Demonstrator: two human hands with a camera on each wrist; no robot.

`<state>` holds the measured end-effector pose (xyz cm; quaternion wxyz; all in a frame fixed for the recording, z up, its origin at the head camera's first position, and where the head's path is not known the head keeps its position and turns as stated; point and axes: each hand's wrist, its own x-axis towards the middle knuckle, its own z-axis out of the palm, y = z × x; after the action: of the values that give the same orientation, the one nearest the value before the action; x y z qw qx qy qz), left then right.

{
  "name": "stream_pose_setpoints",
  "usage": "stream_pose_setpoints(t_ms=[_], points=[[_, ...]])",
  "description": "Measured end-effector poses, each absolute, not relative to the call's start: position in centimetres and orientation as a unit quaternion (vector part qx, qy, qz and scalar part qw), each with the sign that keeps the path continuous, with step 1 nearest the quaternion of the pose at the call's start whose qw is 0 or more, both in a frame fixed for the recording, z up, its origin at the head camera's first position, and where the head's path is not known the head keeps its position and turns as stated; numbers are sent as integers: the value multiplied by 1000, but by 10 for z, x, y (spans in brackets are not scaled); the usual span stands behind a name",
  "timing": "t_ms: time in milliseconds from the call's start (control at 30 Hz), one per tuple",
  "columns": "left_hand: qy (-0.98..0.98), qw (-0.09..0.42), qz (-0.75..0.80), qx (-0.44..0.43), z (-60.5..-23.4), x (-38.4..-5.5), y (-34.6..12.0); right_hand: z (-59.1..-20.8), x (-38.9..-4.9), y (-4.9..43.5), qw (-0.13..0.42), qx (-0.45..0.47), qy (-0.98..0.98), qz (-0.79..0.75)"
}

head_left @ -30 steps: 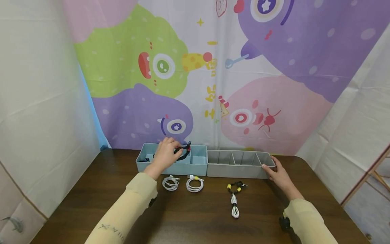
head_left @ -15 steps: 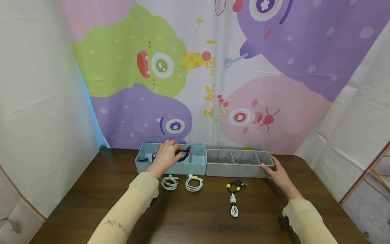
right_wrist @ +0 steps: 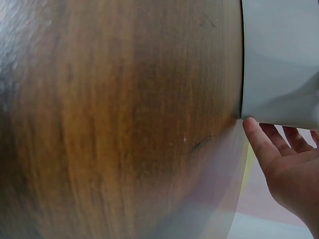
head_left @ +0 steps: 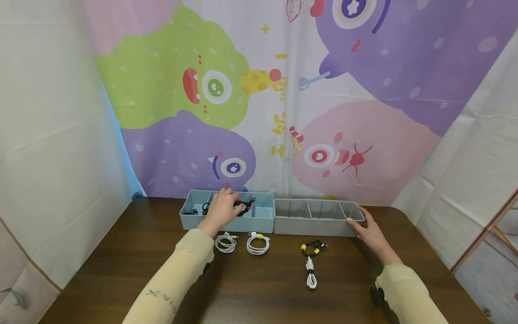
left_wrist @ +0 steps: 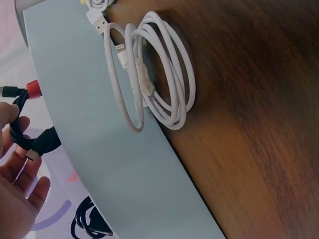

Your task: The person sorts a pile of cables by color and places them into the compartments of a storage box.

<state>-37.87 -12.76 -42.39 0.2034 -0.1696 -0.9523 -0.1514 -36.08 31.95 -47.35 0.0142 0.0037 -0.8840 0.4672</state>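
L hand (head_left: 220, 209) fingers clamped on blk cable (left_wrist: 47, 141) w/ red band, at mid compartment of blue box (head_left: 259, 225); can't tell if it touches the floor there. Dark cable (head_left: 194, 212) in box, left of those fingers. White coil (left_wrist: 144, 83) & yellow-tied coil (head_left: 260, 236) nearer the person than them. R hand (head_left: 369, 230) fingers apart, touching R end of grey box (head_left: 315, 227); blk-yellow cable (head_left: 317, 250) & white bundle (head_left: 310, 272) left of them on surface (head_left: 259, 292).

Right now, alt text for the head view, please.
A person's left hand holds a black cable with a red band at a blue divided box, while the right hand touches the right end of an adjoining gray one. In front, on a dark wood table, lie three white cables and a black cable with yellow bands.
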Motion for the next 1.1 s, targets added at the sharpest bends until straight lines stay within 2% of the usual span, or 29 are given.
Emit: stream_pose_setpoints(t_ms=[567, 1100], points=[[-949, 203, -186, -152, -431, -376, -139, -474, -361, 321, 10, 6, -881, 473], [-947, 225, -177, -144, -430, -377, -139, -474, -361, 320, 14, 8, -884, 468]])
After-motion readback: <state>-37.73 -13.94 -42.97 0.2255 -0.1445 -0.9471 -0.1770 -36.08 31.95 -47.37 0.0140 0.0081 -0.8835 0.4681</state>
